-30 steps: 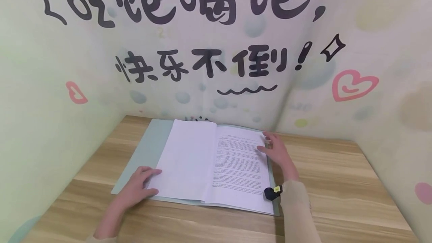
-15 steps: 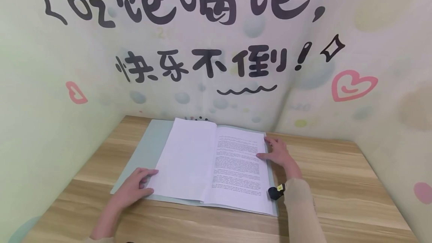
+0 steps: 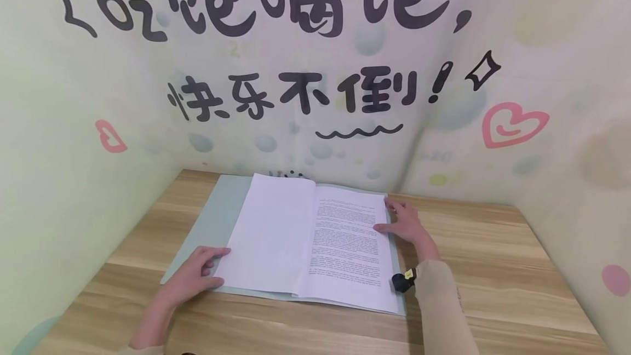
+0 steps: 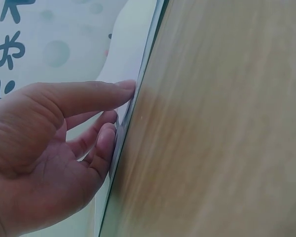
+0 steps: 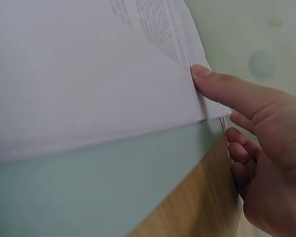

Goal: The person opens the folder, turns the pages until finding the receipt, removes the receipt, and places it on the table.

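Note:
An open document (image 3: 276,229) of white sheets lies in a pale blue-green folder (image 3: 222,201). Its left page is blank; the right page (image 3: 347,245) bears printed text. My left hand (image 3: 189,275) rests at the lower left of the blank page, thumb and forefinger at the paper's edge, the other fingers bent over the folder. On the far right side, my right hand (image 3: 406,226) lays its thumb on the printed page (image 5: 172,79), while its other fingers sit by the folder's edge, relaxed. Their tips are partly hidden in the head view.
Beneath the folder is a wood-grain table (image 3: 493,278). A pale wall sheet (image 3: 315,152) with black characters and pink hearts stands right behind it. A black device with a yellow label (image 3: 405,280) is strapped at the right wrist.
My right hand has slid slightly down and right along the page's edge. The left hand has drawn back a little to the left. Over the last half second both are nearly still.

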A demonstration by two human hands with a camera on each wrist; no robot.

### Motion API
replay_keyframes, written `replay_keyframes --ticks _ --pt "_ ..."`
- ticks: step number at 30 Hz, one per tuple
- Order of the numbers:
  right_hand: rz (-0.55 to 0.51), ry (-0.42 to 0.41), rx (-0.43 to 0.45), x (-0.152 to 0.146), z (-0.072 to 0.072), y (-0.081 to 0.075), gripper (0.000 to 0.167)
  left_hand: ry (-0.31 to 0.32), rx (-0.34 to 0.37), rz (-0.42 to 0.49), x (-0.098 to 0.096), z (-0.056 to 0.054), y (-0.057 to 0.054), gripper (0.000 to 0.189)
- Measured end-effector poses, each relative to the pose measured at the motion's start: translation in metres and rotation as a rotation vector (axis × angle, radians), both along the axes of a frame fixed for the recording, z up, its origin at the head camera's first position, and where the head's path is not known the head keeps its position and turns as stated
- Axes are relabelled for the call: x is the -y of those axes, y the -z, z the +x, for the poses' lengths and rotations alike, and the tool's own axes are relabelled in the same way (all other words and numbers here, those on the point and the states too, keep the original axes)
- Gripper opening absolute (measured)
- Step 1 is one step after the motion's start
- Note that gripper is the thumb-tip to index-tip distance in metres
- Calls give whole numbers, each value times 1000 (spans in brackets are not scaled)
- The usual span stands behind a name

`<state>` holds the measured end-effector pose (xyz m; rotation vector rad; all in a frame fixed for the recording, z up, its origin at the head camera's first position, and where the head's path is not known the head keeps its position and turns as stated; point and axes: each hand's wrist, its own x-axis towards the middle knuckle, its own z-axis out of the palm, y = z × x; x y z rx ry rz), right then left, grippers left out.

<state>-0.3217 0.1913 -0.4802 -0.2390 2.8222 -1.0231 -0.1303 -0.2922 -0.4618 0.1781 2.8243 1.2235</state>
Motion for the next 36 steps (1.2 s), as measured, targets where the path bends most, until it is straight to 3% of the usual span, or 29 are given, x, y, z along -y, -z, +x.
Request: replay_keyframes --ticks 6,14,23,36 --pt "13 -17 1 -5 -5 4 98 9 16 9 1 -1 0 63" --pt "21 -27 3 -6 -11 9 94 -25 37 2 0 0 -2 63" --pt "23 -18 -9 -6 -9 10 90 -30 48 -3 -1 0 -4 63" --pt "10 -3 -32 -5 -3 8 80 -45 68 22 0 0 2 62"
